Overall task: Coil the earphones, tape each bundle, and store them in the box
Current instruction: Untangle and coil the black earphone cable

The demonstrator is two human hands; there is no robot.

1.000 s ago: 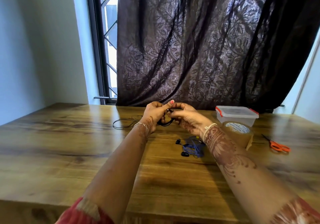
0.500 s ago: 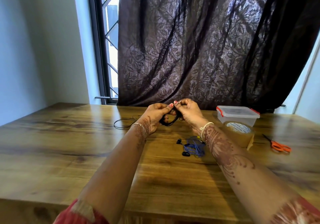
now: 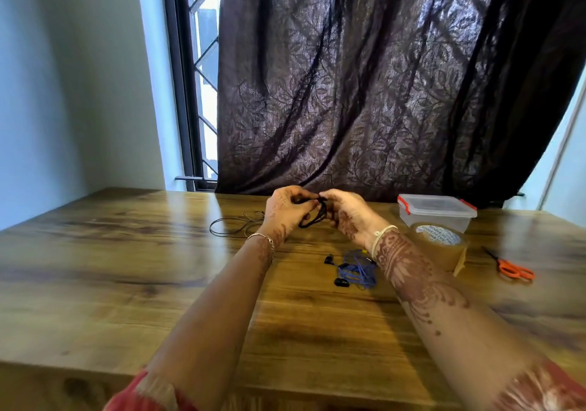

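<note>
- The black earphones (image 3: 312,217) were held above the far middle of the bench (image 3: 126,283), gathered into a small loop between the left hand (image 3: 285,212) and the right hand (image 3: 347,217)
- The fingers (image 3: 306,195) of the left hand were curled round one side of the loop, while those of the right hand were pinched on its top; the hold was judged to be meant to keep the turns stacked so that the coil would not spring open
- A loose run of black cord (image 3: 234,225) was trailed on the bench just left of the left hand; whether it belonged to the same pair could not be told
- The blue earphones (image 3: 355,272) were left in an untidy heap on the bench under the right wrist, not yet coiled
- The roll of brown tape (image 3: 439,245) was laid flat just in front of the clear box (image 3: 436,212), and the orange scissors (image 3: 513,269) were placed further right, all within easy reach of the right hand, presumably for the taping step
- The box was seen with its lid closed, so nothing was judged to have been stored yet
</note>
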